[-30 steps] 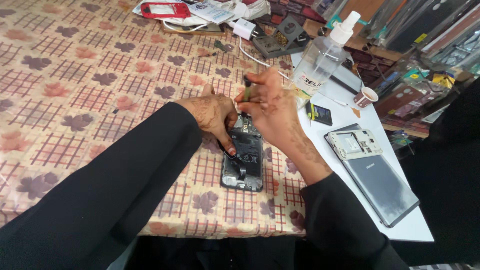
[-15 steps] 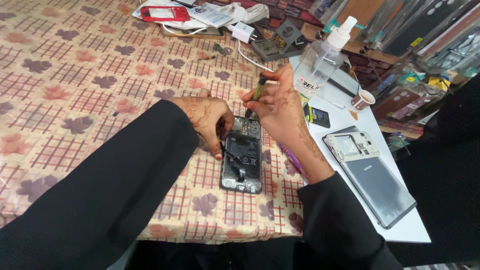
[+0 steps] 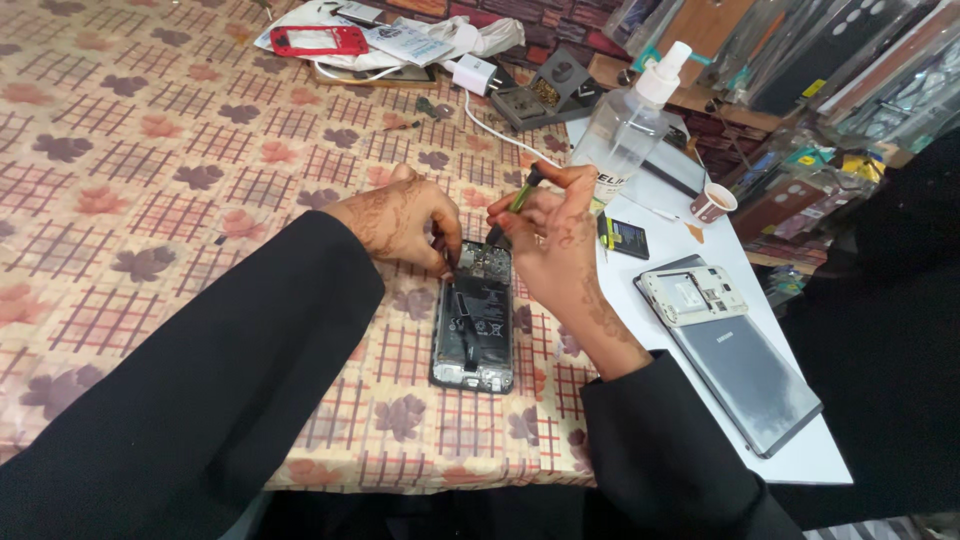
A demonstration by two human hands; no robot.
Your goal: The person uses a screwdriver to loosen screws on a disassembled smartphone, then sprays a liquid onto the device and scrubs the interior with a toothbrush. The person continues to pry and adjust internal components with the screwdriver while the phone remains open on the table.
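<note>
Two hands work at the top end of the opened phone (image 3: 473, 320), which lies near the bench's (image 3: 150, 150) front edge; half a second back they sat slightly lower in view. My left hand (image 3: 405, 215) pinches down onto the phone's upper left corner. My right hand (image 3: 550, 240) has its grip closed on a green-handled screwdriver (image 3: 518, 197), tip at the phone's top. Leftward the patterned cloth lies open. Toward the right edge stand a clear spray bottle (image 3: 625, 125) and a grey slab-like device (image 3: 745, 370).
</note>
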